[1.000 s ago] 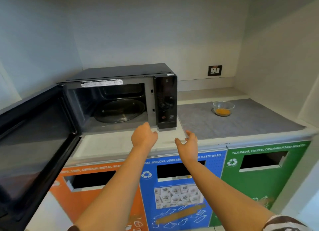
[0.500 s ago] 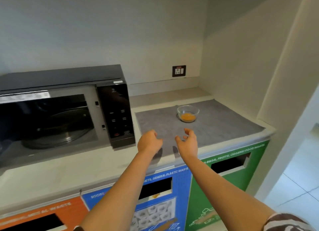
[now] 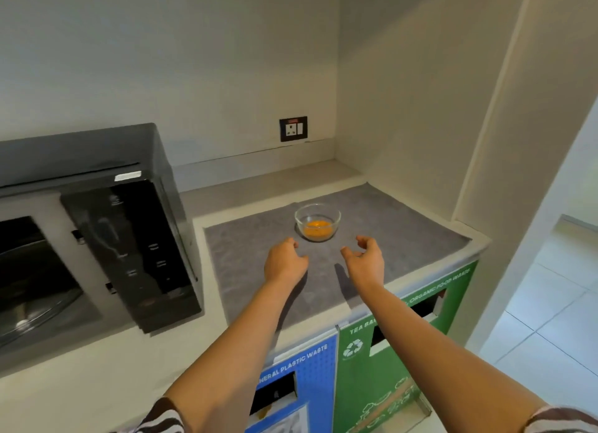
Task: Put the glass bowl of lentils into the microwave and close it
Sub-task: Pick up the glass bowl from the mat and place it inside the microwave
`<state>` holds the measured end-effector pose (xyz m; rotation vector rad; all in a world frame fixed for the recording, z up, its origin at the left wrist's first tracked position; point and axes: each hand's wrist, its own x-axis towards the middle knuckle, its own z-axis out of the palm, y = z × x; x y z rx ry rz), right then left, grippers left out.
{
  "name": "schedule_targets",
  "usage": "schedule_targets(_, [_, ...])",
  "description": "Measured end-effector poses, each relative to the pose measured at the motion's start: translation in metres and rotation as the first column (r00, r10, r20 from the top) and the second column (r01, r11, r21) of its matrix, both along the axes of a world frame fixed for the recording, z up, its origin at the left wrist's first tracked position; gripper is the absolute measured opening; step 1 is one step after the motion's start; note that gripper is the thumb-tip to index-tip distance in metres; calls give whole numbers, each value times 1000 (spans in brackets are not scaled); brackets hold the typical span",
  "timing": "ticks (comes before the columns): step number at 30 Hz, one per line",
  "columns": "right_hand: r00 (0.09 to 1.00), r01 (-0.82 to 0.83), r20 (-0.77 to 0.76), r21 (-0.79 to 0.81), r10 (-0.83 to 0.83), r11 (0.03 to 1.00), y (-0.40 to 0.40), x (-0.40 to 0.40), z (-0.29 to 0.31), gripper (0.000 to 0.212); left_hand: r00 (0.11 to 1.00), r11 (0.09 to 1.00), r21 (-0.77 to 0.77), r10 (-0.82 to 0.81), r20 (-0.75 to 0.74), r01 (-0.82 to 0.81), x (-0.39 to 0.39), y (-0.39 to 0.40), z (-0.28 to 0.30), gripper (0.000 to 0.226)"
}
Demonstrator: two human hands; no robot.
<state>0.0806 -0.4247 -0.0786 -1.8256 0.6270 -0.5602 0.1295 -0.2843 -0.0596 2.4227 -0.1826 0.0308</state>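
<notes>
A small glass bowl (image 3: 317, 221) with orange lentils in its bottom stands on a grey mat (image 3: 404, 225) on the counter. My left hand (image 3: 284, 262) is just in front of the bowl to its left, fingers curled and holding nothing. On the bowl's right and a little nearer me, my right hand (image 3: 364, 260) has its fingers apart and is empty. Neither hand touches the bowl. The black microwave (image 3: 129, 238) sits at the left with its cavity open and its glass turntable (image 3: 29, 319) partly visible; the door is out of frame.
A wall socket (image 3: 293, 129) is behind the bowl. Walls close off the counter at the back and right. Under the counter are a blue recycling bin front (image 3: 291, 384) and a green one (image 3: 404, 351). Tiled floor lies at the right.
The view has swung right, from the open microwave toward the bowl. Both hands have moved forward over the grey mat to either side of the bowl.
</notes>
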Motion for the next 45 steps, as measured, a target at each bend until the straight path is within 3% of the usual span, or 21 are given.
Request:
schedule_targets(7, [992, 5, -124, 171, 16, 985, -25, 54, 6, 51, 991, 995, -98, 4, 137, 9, 50, -20, -17, 29])
schedule_targets(10, [982, 26, -187, 228, 17, 973, -26, 74, 7, 49, 991, 974, -228, 30, 133, 1, 69, -25, -27, 24])
schedule_targets(16, [975, 60, -221, 220, -10, 974, -30, 104, 5, 46, 991, 804, -580, 80, -110, -129, 96, -37, -32, 40])
schedule_targets(21, [960, -21, -277, 57, 36, 998, -33, 125, 5, 44, 977, 732, -654, 80, -198, -193, 120, -45, -38, 38])
schedule_targets(26, [951, -33, -308, 23, 39, 999, -36, 137, -2, 53, 948, 625, -739, 9, -318, -254, 132, -57, -39, 55])
schedule_targets(31, [977, 70, -211, 225, -21, 972, -32, 145, -9, 62, 923, 578, -768, -62, -380, -278, 137, -64, -38, 68])
schedule_targets(36, [994, 107, -73, 610, -79, 785, -21, 148, -18, 64, 907, 538, -786, -86, -412, -306, 137, -71, -35, 75])
schedule_targets(40, [998, 26, 19, 723, -57, 690, -21, 148, -20, 58, 905, 486, -810, -86, -417, -328, 133, -72, -36, 77])
schedule_targets(45, [991, -71, 125, 755, -37, 651, -23, 139, -25, 44, 916, 438, -842, -92, -389, -314, 127, -75, -39, 75])
